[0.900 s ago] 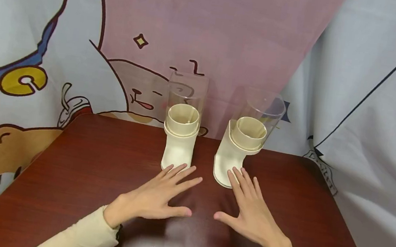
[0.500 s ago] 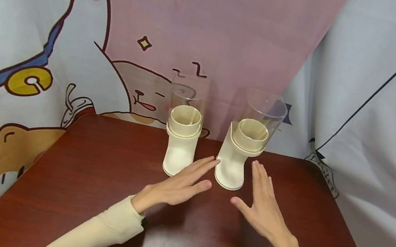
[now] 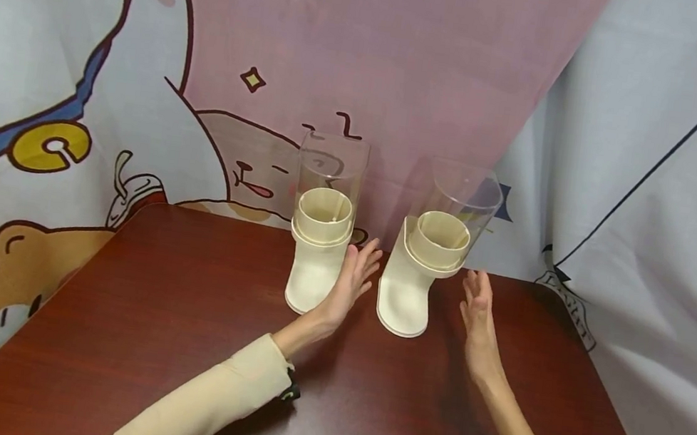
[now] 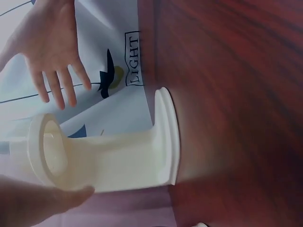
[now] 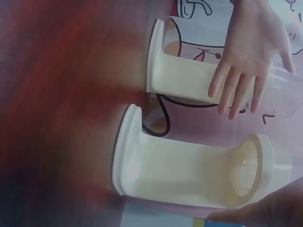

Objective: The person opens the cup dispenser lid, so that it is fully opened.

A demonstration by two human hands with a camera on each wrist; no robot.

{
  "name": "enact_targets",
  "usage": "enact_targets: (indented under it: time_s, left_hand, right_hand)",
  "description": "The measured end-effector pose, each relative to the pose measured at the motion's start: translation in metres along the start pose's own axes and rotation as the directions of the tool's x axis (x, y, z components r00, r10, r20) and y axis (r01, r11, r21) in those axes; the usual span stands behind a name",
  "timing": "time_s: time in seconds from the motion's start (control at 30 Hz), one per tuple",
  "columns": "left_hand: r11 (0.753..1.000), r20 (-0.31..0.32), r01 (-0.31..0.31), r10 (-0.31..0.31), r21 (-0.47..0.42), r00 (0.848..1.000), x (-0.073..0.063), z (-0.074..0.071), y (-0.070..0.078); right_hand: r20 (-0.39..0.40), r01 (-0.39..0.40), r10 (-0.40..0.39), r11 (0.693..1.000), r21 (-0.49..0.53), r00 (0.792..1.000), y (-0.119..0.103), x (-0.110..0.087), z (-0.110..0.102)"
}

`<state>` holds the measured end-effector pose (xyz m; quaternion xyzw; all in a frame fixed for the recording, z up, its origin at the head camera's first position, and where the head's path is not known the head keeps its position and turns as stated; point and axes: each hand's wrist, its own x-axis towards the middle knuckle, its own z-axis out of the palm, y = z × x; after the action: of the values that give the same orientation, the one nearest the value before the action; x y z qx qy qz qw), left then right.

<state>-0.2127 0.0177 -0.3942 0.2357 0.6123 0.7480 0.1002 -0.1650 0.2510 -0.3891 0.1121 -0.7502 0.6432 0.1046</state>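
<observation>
Two cream stands with clear tubes on top stand upright side by side at the back of the table. In the head view the right stand (image 3: 404, 299) lies between my hands, its clear tube (image 3: 474, 189) leaning rightward in view. My left hand (image 3: 347, 285), fingers straight, is in the gap between the stands and overlaps the edge of the left stand (image 3: 311, 278). My right hand (image 3: 479, 326) is just right of the right stand, palm turned inward. Both wrist views show the opposite palm, with a gap visible between the right hand and the right stand (image 5: 180, 170).
The stands rest on a dark red-brown wooden table (image 3: 182, 320). Close behind its back edge hangs a pink cartoon-print cloth (image 3: 444, 56). A white cloth (image 3: 659, 210) hangs along the right side.
Both hands have moved forward and turned from palms down to palms facing each other. The left hand has shifted right into the gap between the stands; the right hand has moved outward.
</observation>
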Motion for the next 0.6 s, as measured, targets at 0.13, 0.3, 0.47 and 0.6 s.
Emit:
enact_targets:
  time_s: [0.13, 0.3, 0.47, 0.6]
  left_hand:
    - [0.998, -0.048, -0.040, 0.043, 0.050, 0.998, 0.014, 0.013, 0.000]
    - [0.994, -0.080, -0.030, 0.038, 0.102, 0.996, 0.027, 0.030, -0.001]
    - [0.984, -0.137, -0.016, 0.041, 0.178, 0.990, 0.030, 0.040, -0.006]
    - [0.972, -0.182, -0.032, 0.076, 0.233, 0.980, 0.030, 0.046, -0.009]
  right_hand:
    - [-0.010, -0.001, 0.002, 0.994, 0.108, 1.000, -0.003, 0.011, 0.001]
    - [-0.012, 0.016, -0.015, 0.992, 0.126, 1.000, -0.003, 0.020, 0.006]
    - [-0.005, 0.023, -0.022, 0.998, 0.052, 1.000, -0.001, 0.021, 0.015]
    - [-0.020, 0.001, -0.001, 1.000, 0.019, 1.000, -0.001, 0.022, 0.018]
